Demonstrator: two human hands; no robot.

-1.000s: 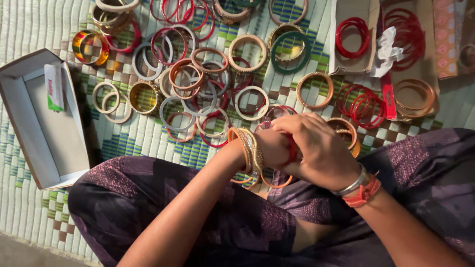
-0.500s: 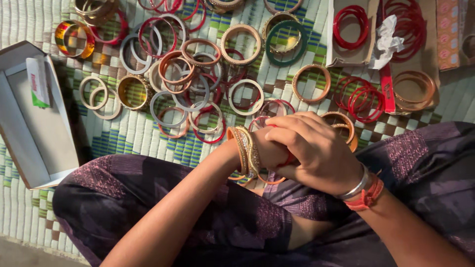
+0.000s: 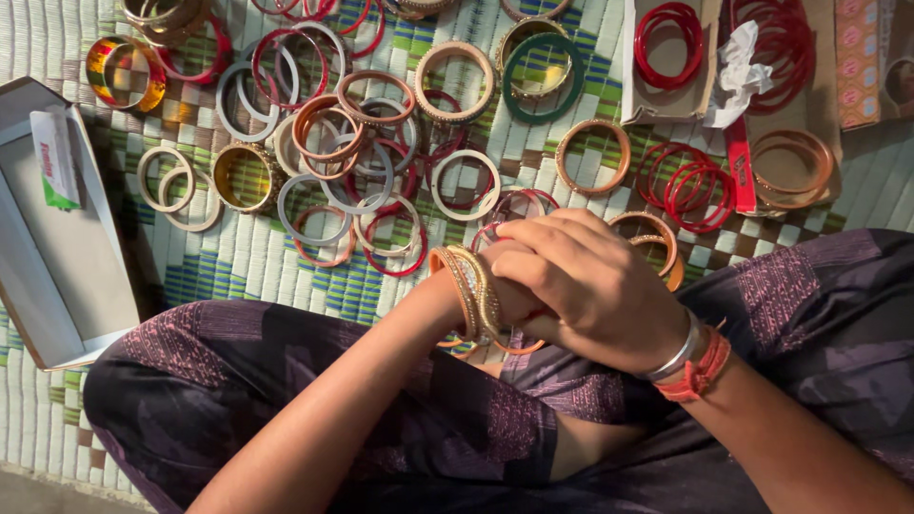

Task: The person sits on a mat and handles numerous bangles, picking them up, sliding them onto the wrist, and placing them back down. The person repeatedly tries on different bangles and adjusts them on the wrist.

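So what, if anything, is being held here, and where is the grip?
The right hand wraps over the left hand, pressing a thin red bangle there; the exact grip point is hidden under the fingers.

red bangle [image 3: 536,312] | thin ring | mostly hidden, squeezed between clasped hands | over lap, beside gold wrist bangles [image 3: 473,290]

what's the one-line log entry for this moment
right hand: wrapped over left hand | red bangle: between them | gold glittery bangles: left wrist | loose bangles: woven mat
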